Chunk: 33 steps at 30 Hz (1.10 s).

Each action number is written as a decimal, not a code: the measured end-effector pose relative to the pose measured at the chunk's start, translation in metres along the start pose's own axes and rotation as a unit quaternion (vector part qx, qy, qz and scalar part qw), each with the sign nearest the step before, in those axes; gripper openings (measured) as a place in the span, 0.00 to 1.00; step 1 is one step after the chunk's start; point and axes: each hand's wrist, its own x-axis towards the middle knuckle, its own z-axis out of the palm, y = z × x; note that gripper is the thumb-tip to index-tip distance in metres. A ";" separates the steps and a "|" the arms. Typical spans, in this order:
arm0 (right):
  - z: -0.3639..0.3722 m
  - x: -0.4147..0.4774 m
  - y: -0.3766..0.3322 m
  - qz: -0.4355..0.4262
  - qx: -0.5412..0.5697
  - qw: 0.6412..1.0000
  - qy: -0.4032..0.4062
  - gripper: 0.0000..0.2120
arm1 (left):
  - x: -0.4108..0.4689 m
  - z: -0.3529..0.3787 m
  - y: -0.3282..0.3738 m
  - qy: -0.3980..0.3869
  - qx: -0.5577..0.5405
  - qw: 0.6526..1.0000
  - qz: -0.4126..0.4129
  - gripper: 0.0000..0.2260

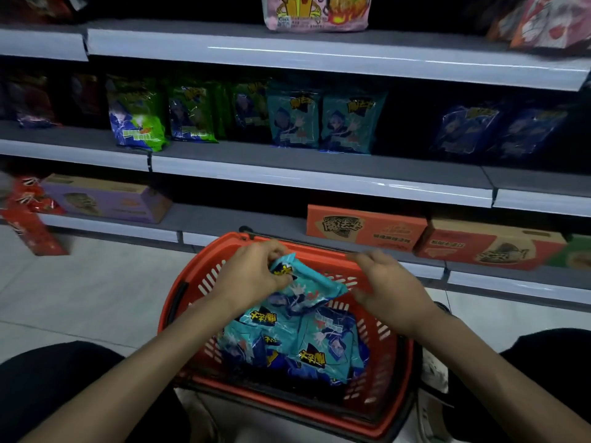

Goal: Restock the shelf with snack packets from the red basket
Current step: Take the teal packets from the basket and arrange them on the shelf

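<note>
- Currently left hand [256, 273] pinches the top corner of a teal snack packet [315, 284], fingers clenched on it, lifted just above the pile.
- Right hand [391, 284] at 3 o'clock of that packet, just beside its end; fingers loosely curled, released, gripping nothing that shows.
- Red basket [166, 302] at 6 o'clock of the view, on the floor between the knees; more teal packets [307, 343] lying flat inside.
- Middle shelf [287, 158] at 12 o'clock from the basket; two shelved teal packets [319, 123] stand upright side by side at its centre.
- Green packets [166, 113] at 9 o'clock of those, dark blue packets [492, 129] at 3 o'clock, a bare gap between teal and blue.
- Orange boxes [364, 227] on the bottom shelf at 2 o'clock from the basket; purple box [105, 198] at 10 o'clock.
- Pink packet [316, 11] on the top shelf, 12 o'clock edge of the view.
</note>
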 end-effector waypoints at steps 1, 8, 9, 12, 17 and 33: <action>-0.004 -0.001 -0.003 -0.017 0.014 1.000 0.021 0.32 | 0.000 -0.004 0.005 0.015 0.004 1.000 0.022 0.19; -0.004 0.008 -0.020 0.042 0.260 0.963 0.065 0.29 | 0.013 -0.019 0.022 0.026 -0.191 0.979 0.059 0.21; -0.001 0.010 -0.020 0.052 0.288 0.954 0.062 0.23 | 0.017 -0.020 0.023 0.023 -0.214 0.975 0.056 0.22; 0.001 0.017 -0.019 0.075 0.382 0.920 0.039 0.10 | 0.027 -0.019 0.027 0.020 -0.276 0.960 0.051 0.22; -0.006 0.020 -0.018 0.122 0.538 0.833 0.048 0.11 | 0.044 -0.018 0.025 0.081 -0.342 0.936 0.021 0.23; -0.026 0.018 -0.014 0.164 0.716 0.677 0.047 0.14 | 0.023 0.000 0.045 -0.022 -0.517 0.854 -0.051 0.18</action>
